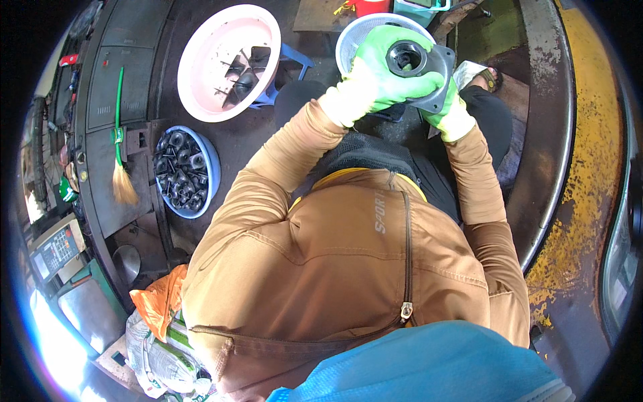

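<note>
Both my hands wear green and white gloves and hold a grey metal part (429, 67) with a flat flange and a round black bore, raised in front of me. My left hand (378, 70) wraps over its left side, fingers curled around the round hub. My right hand (450, 110) grips the flange's lower right edge from below. Just behind the part sits a white mesh basket (355, 37), mostly hidden by my left hand.
A pink basin (207, 80) with black finned parts stands at upper left on a blue stool. A blue basin (211, 164) full of several black parts sits below it. A green-handled brush (120, 134) lies on the dark machine at left. Yellow-stained floor on the right.
</note>
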`<state>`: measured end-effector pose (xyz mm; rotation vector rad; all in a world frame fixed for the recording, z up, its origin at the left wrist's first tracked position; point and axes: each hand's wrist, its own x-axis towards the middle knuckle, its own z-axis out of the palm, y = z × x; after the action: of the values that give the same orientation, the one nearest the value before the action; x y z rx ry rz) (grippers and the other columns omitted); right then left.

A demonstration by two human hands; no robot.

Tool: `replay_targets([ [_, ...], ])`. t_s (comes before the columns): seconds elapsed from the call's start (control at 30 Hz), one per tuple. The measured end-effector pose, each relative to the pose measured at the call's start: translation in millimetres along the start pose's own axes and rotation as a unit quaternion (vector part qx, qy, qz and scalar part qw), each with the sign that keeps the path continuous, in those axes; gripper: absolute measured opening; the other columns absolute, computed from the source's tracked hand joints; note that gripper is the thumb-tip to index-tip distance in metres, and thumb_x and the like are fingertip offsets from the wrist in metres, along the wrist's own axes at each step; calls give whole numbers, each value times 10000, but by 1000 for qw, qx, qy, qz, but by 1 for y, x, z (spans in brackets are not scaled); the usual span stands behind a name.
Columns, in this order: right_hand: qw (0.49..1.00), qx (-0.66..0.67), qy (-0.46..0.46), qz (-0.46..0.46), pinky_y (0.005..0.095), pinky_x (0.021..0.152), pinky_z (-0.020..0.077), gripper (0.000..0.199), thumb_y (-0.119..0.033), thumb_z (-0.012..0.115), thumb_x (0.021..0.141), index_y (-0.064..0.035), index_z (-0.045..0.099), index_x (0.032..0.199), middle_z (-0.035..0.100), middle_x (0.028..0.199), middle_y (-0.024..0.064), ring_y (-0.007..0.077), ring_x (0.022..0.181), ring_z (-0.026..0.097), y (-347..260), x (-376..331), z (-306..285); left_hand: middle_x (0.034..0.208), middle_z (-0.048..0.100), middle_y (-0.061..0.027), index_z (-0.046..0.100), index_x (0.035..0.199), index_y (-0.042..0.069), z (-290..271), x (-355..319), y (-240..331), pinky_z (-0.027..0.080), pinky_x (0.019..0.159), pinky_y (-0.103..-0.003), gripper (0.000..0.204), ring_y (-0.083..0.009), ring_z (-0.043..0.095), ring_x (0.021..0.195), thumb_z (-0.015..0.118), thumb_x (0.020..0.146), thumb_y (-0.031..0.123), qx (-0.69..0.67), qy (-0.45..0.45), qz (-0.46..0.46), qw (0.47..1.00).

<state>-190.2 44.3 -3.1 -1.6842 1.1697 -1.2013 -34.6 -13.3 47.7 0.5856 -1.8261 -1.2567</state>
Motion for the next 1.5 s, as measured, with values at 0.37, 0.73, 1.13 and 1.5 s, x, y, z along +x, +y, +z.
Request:
replay_targets([
  [0.37,946,311,-85,11,326,932,495,490,-86,667,862,-34,501,1321,575,1281,91,188,1115,579,5,-14,8,1086,639,-91,655,991,40,-27,9,4,445,963,-368,440,-226,591,1069,820,611,187,-136,-282,-37,949],
  [0.73,992,37,105,-61,342,958,481,580,-104,722,816,-40,459,1329,570,1277,91,203,1140,569,13,11,-5,1425,459,-158,494,1351,27,-34,45,0,351,1093,-379,799,-236,441,1309,834,669,267,153,-171,109,967],
  [1.13,986,13,150,-70,351,888,489,380,-155,666,852,-57,548,1200,616,1128,106,242,1049,609,-20,10,6,996,685,-78,672,1036,37,18,10,-10,525,834,-306,431,-172,656,914,846,667,176,-40,37,78,995],
  [1.5,998,54,-37,23,317,912,485,524,-87,715,818,-33,490,1288,588,1203,92,192,1088,579,-18,-12,-8,1129,662,-85,665,1060,41,-10,9,-2,479,934,-336,403,-182,610,1048,813,689,99,-63,-138,53,987],
])
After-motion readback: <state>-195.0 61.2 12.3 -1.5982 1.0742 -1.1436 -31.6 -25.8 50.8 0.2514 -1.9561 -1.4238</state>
